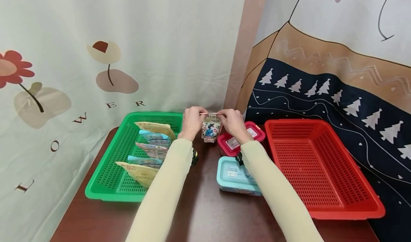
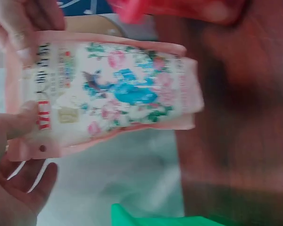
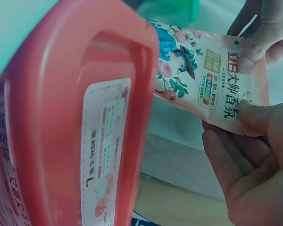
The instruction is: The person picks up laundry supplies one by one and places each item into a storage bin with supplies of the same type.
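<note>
Both hands hold up a pink pouch (image 1: 211, 130) with flower prints and a blue figure, upright by its top edge. My left hand (image 1: 192, 121) pinches the top left corner; in the left wrist view the left thumb (image 2: 23, 120) presses on the front face. At the top right corner my right hand (image 1: 233, 123) pinches it, with the thumb on the printed front in the right wrist view, where the pouch (image 3: 198, 70) shows Chinese lettering. Below the right hand is a pinkish-red lidded box (image 1: 231, 144), partly hidden by that hand and wrist.
On the left, a green basket (image 1: 106, 195) contains several standing pouches (image 1: 138, 172). A light-blue lidded box (image 1: 236, 174) lies under the right forearm. To the right is a red basket (image 1: 321, 156). Printed curtains (image 1: 179, 56) hang behind the brown table (image 1: 205, 206).
</note>
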Motion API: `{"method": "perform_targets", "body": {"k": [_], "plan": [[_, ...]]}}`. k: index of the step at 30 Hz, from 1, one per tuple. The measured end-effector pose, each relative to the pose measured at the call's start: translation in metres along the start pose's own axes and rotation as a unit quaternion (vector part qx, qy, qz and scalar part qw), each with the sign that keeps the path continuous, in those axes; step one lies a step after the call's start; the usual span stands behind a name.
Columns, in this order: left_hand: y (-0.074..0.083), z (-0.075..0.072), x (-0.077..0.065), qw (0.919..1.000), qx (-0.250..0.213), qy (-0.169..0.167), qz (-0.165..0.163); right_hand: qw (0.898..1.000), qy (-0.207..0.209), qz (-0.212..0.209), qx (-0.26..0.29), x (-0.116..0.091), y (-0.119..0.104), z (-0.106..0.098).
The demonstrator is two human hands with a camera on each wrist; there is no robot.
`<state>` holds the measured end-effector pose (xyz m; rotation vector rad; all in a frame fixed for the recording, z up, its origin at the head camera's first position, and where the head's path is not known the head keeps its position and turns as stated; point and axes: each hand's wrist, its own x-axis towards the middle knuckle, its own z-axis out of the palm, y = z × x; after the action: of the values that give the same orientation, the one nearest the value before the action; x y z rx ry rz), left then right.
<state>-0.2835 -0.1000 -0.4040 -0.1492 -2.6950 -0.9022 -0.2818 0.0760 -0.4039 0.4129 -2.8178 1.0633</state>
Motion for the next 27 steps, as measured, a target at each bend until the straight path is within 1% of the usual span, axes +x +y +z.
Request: {"method": "perform_targets", "body": {"k": [3, 7, 12, 18, 21, 27], "plan": [[0.006, -0.006, -0.002, 1.0000, -0.004, -0.005, -0.005, 1.000, 0.008, 0.006, 0.011, -0.003, -0.001, -0.002], [0.012, -0.014, -0.005, 0.9999, -0.010, -0.007, -0.003, 0.999, 0.023, 0.005, 0.024, -0.007, -0.002, -0.005], [0.018, -0.025, -0.012, 0.9997, -0.024, 0.001, -0.002, 0.998, 0.041, -0.008, 0.044, -0.014, -0.006, -0.009], [0.023, -0.036, -0.018, 0.9996, -0.029, 0.004, -0.004, 0.996, 0.051, -0.014, 0.067, -0.022, -0.014, -0.016], [0.026, -0.040, -0.022, 0.9994, -0.031, 0.013, 0.005, 0.995, 0.057, -0.016, 0.078, -0.026, -0.017, -0.019], [0.031, -0.047, -0.029, 0.9979, -0.044, 0.043, 0.024, 0.992, 0.077, -0.023, 0.096, -0.036, -0.023, -0.023]]}}
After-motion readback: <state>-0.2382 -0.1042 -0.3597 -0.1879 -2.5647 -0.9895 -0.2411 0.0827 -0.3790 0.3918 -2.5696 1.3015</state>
